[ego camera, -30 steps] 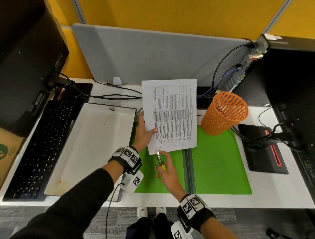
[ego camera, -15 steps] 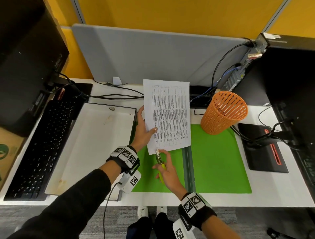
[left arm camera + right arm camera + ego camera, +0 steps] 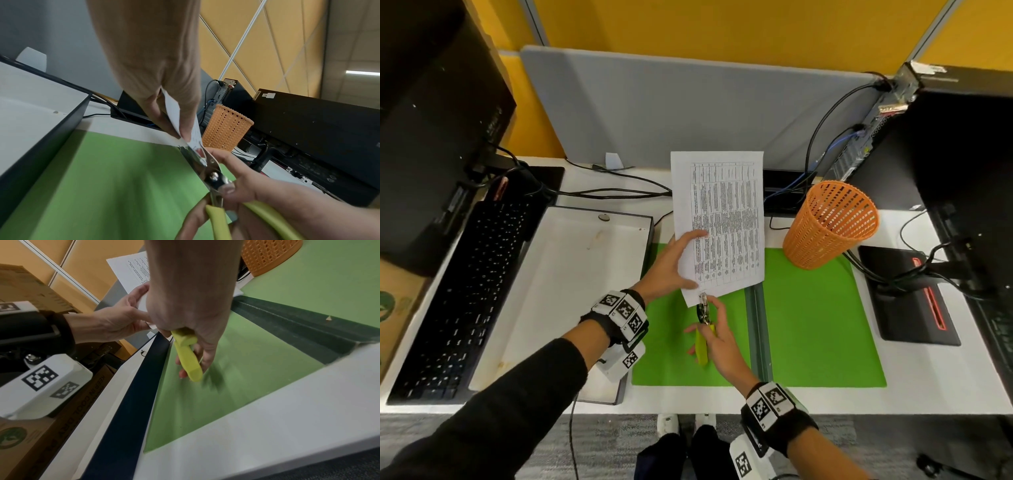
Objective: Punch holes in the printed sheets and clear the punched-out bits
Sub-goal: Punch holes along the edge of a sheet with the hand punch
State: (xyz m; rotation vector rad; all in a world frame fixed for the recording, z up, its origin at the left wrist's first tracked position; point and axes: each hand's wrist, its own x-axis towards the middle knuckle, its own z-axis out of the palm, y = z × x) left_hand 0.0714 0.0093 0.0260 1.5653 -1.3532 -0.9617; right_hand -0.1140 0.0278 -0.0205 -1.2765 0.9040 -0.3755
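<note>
Nearest us, our right hand (image 3: 717, 337) curls around the yellow handles of the hole punch (image 3: 702, 325), whose metal head bites the near edge of the printed sheets (image 3: 722, 222). Our left hand (image 3: 671, 265) pinches those sheets above the green mat (image 3: 822, 318). Beyond stands the orange basket (image 3: 828, 226).

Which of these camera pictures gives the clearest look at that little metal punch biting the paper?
The left wrist view: the hole punch fills it, metal head closed over the printed sheet edge. The head view shows it small; the right wrist view shows only yellow handles.
</note>
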